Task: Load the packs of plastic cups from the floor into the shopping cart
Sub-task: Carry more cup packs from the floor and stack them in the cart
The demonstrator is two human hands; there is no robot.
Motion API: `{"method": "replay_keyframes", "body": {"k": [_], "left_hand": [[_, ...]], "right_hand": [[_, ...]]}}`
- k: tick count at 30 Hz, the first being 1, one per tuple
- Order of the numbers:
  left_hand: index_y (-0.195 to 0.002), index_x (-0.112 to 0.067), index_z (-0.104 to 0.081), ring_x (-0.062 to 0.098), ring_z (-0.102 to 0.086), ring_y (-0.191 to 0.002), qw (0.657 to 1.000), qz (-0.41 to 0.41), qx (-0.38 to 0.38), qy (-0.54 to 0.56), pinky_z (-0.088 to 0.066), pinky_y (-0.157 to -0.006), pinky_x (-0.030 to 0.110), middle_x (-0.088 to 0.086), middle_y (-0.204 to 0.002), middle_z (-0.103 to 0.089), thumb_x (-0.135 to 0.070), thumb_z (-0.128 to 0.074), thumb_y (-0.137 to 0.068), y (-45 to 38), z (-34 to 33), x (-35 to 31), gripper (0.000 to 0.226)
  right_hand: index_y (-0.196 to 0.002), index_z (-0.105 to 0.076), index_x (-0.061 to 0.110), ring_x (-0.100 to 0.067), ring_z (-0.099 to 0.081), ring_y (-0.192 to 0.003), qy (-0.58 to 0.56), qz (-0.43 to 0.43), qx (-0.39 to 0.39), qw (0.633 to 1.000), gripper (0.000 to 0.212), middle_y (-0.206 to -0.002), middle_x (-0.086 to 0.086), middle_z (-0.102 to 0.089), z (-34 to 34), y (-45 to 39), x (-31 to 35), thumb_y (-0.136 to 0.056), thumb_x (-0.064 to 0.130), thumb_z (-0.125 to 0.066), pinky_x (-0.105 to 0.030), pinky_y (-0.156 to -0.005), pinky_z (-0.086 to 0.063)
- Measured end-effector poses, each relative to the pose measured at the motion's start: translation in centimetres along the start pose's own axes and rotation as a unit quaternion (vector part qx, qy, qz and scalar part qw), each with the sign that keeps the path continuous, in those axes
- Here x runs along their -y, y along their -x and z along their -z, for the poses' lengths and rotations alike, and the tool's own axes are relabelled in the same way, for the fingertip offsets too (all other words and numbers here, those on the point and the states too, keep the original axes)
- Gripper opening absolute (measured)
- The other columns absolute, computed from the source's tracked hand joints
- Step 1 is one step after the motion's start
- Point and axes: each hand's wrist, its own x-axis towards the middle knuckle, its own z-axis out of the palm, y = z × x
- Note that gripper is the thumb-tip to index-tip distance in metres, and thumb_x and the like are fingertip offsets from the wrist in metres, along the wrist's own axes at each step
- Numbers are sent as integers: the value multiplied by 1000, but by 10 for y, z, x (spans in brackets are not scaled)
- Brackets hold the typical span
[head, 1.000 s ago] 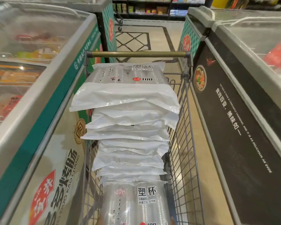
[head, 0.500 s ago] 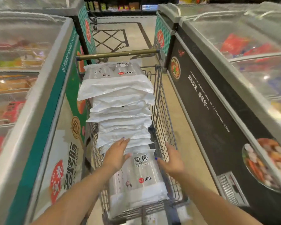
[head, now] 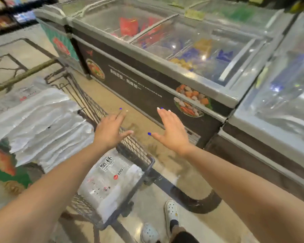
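In the aisle beside a freezer [head: 165,55], the cart [head: 139,155] stands at the lower left, its wire wall running up toward the handle [head: 25,76]. Packs of cups [head: 39,120] lie stacked in a long row inside the cart, white ends showing, and one clear pack [head: 111,179] with printed labels sits at the near end of the basket, against the front wire. Both hands are raised above the cart's right rim and the floor [head: 147,199] beyond it. The left hand [head: 111,130] has straight, spread fingers and grasps nothing; it hangs just over the rim. The right hand [head: 172,132] is likewise flat and spread, thumb out, holding nothing, in front of the freezer's dark side panel. Two white shoes [head: 171,213] show on the floor below the arms. The picture is blurred, so small print on the packs cannot be read
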Motion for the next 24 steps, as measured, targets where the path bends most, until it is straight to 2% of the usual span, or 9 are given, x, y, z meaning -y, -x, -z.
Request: {"method": "replay_keyframes", "body": {"k": [4,7,10,15,24], "left_hand": [[-149,-24,-31,28,-38,-137,991,-131,-6,-8,-35,-109,41,6,-155,-32,-64,-55,-83,-42,7,-96,81],[-147,-19,-38,29,-42,-134,972,-233,-29,-20,-36,-109,41,9,-151,-39,-65,-56,-81,-63,9,-179,81],[-147,-19,-37,27,-41,-135,949,-312,-35,-14,-36,-110,42,8,-151,-39,-63,-57,-82,-64,9,-270,81],[-145,-18,-39,30,-40,-134,905,-425,-17,-5,-35,-110,43,10,-153,-35,-62,-56,-83,-22,-9,-417,79],[-151,-25,-26,25,-28,-142,837,-547,28,11,-25,-115,40,1,-160,-20,-67,-48,-86,91,-65,-628,80]], "right_hand": [[-155,-18,28,-22,-17,-149,47,-82,-74,993,92,-160,4,-25,69,46,-69,-83,61,-63,-41,-122,-18],[-155,-19,28,-22,-21,-148,71,-160,-127,976,92,-159,4,-27,115,94,-119,-81,61,-64,-44,-120,-22],[-155,-20,27,-22,-21,-148,93,-228,-165,955,91,-160,4,-25,155,156,-162,-82,60,-63,-41,-121,-20],[-155,-18,28,-22,-19,-148,128,-326,-209,913,90,-160,4,-24,211,273,-221,-83,62,-60,-40,-122,-17],[-156,-14,29,-23,-16,-149,148,-482,-222,835,92,-161,4,-21,264,499,-307,-84,65,-58,-43,-122,-16]]}}
